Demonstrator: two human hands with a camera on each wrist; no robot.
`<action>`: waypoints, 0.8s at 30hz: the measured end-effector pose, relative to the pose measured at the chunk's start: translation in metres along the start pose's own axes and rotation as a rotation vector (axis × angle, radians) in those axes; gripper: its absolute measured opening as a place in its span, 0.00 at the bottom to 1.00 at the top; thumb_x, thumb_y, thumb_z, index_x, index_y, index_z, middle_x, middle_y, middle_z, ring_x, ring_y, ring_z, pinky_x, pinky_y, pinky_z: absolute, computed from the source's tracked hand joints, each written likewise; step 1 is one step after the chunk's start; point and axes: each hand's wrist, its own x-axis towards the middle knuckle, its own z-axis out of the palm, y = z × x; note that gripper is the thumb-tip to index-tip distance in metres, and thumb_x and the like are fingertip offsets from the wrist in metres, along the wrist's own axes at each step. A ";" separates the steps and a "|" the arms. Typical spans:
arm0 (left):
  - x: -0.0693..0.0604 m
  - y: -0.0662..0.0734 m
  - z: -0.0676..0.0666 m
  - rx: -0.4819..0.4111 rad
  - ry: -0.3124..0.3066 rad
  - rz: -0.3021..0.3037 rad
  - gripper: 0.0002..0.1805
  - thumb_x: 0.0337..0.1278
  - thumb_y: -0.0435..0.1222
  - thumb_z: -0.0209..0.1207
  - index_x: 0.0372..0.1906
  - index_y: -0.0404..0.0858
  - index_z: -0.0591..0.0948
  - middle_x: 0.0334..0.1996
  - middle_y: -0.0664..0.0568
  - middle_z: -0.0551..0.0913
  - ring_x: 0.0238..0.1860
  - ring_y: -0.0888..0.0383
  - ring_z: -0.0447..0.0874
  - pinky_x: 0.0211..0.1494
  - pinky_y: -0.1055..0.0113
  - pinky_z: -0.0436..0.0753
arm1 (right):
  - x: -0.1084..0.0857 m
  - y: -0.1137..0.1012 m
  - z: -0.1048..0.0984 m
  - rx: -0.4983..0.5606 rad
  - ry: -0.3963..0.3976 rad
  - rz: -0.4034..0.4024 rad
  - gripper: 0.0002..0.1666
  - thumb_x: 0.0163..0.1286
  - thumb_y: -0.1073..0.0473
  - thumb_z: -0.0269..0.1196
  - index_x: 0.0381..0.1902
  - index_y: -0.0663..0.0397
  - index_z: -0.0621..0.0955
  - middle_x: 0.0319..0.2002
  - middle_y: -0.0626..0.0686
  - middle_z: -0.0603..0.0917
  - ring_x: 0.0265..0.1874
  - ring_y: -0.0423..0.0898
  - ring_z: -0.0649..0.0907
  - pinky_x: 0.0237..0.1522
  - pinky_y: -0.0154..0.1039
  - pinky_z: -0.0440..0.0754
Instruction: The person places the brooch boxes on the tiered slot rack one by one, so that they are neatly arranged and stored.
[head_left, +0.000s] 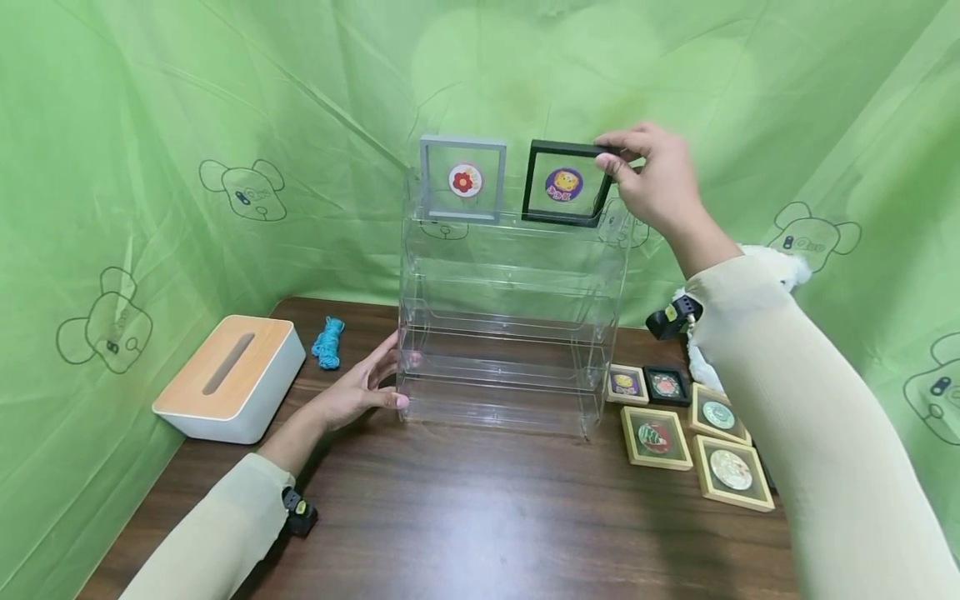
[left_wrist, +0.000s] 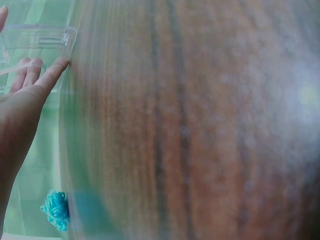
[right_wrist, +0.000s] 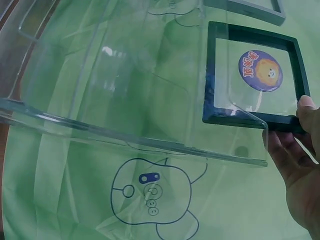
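A clear acrylic tiered display rack [head_left: 510,325] stands upright mid-table. My right hand [head_left: 660,179] pinches the upper right corner of a black square frame [head_left: 570,218], its thumb on the front. A purple round badge [head_left: 564,184] shows inside the frame, which leans slightly at the rack's top tier. In the right wrist view, this black frame [right_wrist: 257,120] is partly behind clear acrylic. Left of it, a grey frame [head_left: 463,140] with a red-flower badge stands on the top tier. My left hand [head_left: 356,392] holds the rack's lower left side, thumb in front, fingertips partly behind the acrylic.
Right of the rack lie several small framed badges, including a wooden frame [head_left: 656,460] and a black one [head_left: 666,369]. White fluffy material [head_left: 780,262] is partly behind my right arm. At left are a tissue box [head_left: 232,375] and a blue cord bundle [head_left: 327,342].
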 end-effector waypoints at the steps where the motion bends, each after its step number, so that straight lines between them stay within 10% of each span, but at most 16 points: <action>1: 0.000 0.000 0.000 0.001 -0.001 0.001 0.65 0.68 0.28 0.72 0.92 0.66 0.41 0.87 0.37 0.57 0.91 0.32 0.41 0.87 0.26 0.53 | 0.000 0.001 0.001 -0.002 -0.008 -0.002 0.17 0.81 0.54 0.70 0.64 0.46 0.91 0.46 0.39 0.82 0.48 0.34 0.82 0.47 0.25 0.80; 24: 0.003 -0.002 -0.001 0.002 -0.005 0.010 0.66 0.67 0.31 0.73 0.92 0.63 0.40 0.87 0.34 0.57 0.91 0.30 0.41 0.86 0.23 0.50 | 0.001 0.008 -0.001 0.031 -0.097 0.021 0.25 0.84 0.52 0.65 0.74 0.49 0.83 0.66 0.57 0.84 0.66 0.56 0.86 0.55 0.26 0.87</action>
